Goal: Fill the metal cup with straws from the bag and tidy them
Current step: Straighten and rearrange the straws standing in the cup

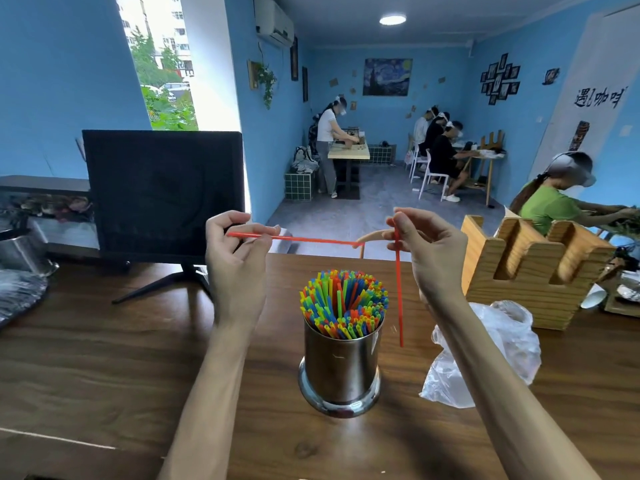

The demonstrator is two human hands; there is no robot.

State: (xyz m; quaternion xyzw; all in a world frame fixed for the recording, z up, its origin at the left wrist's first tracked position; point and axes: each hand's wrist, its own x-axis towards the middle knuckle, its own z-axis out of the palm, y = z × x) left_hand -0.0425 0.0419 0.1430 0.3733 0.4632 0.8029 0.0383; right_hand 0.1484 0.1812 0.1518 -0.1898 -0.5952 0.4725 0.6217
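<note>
A shiny metal cup [341, 370] stands on the wooden table [104, 358] in front of me, packed with several upright coloured straws [343, 303]. Above it my left hand [235, 251] pinches one red straw [311, 240] that lies level and points right. My right hand [427, 249] pinches a second red straw [399, 292] that hangs straight down beside the cup's right side. A crumpled clear plastic bag [491, 355] lies on the table to the right of the cup, under my right forearm.
A dark monitor [162, 195] on a stand sits at the back left. A wooden slotted holder [530, 271] stands at the back right. A metal pot [20, 251] is at the far left. People sit at tables farther back.
</note>
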